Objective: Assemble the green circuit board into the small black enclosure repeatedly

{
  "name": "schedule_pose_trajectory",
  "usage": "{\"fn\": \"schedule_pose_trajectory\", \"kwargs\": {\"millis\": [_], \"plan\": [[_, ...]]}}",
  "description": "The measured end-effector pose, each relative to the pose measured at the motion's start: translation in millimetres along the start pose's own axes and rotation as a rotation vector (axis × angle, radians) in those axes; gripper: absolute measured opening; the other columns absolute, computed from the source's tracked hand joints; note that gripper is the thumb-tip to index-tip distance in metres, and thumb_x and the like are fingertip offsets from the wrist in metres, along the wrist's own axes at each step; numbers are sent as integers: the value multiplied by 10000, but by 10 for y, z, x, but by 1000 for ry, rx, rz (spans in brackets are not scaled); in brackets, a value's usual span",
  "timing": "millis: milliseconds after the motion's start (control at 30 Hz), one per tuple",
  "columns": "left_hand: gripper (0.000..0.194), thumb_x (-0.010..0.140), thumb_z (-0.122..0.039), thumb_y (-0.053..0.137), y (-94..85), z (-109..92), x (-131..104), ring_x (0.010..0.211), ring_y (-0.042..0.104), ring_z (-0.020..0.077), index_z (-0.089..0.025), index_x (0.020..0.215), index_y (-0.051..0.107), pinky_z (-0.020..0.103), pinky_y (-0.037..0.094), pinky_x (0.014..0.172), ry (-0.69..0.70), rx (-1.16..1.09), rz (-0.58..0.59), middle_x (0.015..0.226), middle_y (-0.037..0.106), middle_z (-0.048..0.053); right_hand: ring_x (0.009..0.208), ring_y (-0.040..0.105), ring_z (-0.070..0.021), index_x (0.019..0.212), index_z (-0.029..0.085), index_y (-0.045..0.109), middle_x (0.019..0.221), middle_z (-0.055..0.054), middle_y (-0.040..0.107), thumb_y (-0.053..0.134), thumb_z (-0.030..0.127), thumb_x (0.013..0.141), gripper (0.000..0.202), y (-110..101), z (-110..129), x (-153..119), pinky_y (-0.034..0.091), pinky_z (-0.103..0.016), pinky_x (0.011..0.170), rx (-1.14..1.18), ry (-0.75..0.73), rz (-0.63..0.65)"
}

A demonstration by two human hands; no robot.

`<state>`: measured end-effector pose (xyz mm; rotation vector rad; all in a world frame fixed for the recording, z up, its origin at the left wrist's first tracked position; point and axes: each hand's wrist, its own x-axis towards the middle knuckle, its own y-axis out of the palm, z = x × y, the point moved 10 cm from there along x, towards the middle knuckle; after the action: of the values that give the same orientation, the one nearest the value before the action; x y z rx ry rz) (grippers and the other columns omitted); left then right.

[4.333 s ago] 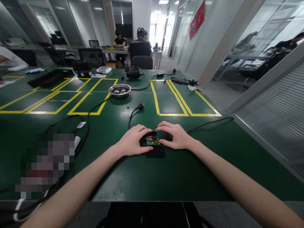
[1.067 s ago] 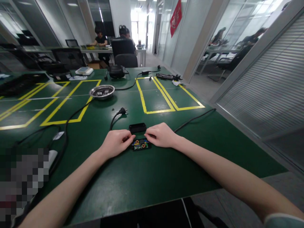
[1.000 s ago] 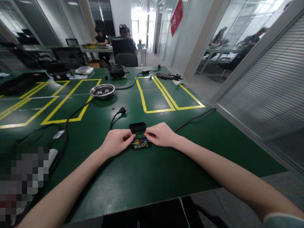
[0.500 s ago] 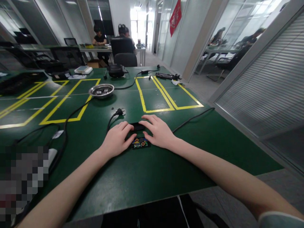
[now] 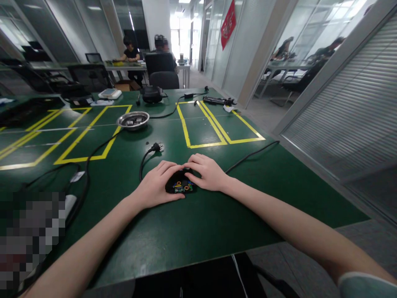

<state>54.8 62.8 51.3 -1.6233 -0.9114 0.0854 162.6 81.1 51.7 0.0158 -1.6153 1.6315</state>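
A small circuit board (image 5: 183, 187) with copper-wound ring coils lies in a shallow black case on the green table. A black cover (image 5: 183, 170) sits at its far side, mostly hidden by fingers. My left hand (image 5: 156, 184) curves round the left side, its thumb along the board's near edge and its fingertips at the cover. From the right, my right hand (image 5: 207, 171) has its fingers on the cover's far edge and its thumb by the board's right side. Both hands' fingertips meet behind the board; how firmly each grips is hard to see.
Left of my hands lies a black power plug (image 5: 156, 147). Further back stands a metal bowl (image 5: 133, 120) with metal parts. Yellow tape (image 5: 207, 145) marks rectangles on the green table (image 5: 198, 236). A black cable (image 5: 252, 154) runs right. Other people sit at tables behind.
My fingertips have come together over the cover, which is now more hidden and closer to the board. My left thumb has moved down to the board's near edge.
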Motion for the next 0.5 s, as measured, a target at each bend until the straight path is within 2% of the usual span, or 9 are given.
{"fn": "schedule_pose_trajectory", "kwargs": {"millis": [100, 200, 333, 433, 500], "plan": [[503, 880, -285, 770, -24, -65, -4, 1055, 659, 264, -225, 1343, 583, 402, 580, 920, 19, -35, -6, 1168, 675, 97, 809, 556, -198, 862, 180, 647, 877, -77, 636, 494, 257, 1031, 240, -69, 94, 8, 461, -331, 734, 25, -62, -48], [396, 881, -237, 763, -17, -89, -9, 997, 660, 236, -219, 1250, 620, 360, 579, 873, 18, -109, 4, 1086, 680, 73, 811, 558, -183, 788, 203, 549, 879, -65, 616, 492, 248, 1022, 245, -50, 181, -4, 451, -302, 714, 110, -118, -14], [414, 844, -300, 808, -23, -26, 2, 1018, 662, 245, -212, 1206, 627, 371, 569, 901, -29, -133, -14, 1111, 679, 83, 803, 564, -160, 773, 221, 457, 964, -62, 611, 553, 267, 978, 231, 27, 207, -37, 439, -279, 697, 202, -122, 50], [556, 795, -433, 839, -11, 56, 14, 1114, 650, 304, -209, 1252, 615, 441, 549, 969, -78, -24, 2, 1238, 672, 122, 800, 552, -158, 809, 228, 438, 1034, -73, 597, 586, 261, 930, 194, 45, 175, -43, 428, -272, 668, 209, -91, 44], [561, 799, -512, 822, 27, 76, 17, 1063, 667, 304, -201, 1225, 630, 438, 551, 935, -80, 26, 46, 1190, 702, 118, 835, 552, -174, 849, 232, 439, 1060, -84, 584, 614, 265, 891, 183, 24, 173, -36, 445, -281, 681, 225, -90, 24]]}}
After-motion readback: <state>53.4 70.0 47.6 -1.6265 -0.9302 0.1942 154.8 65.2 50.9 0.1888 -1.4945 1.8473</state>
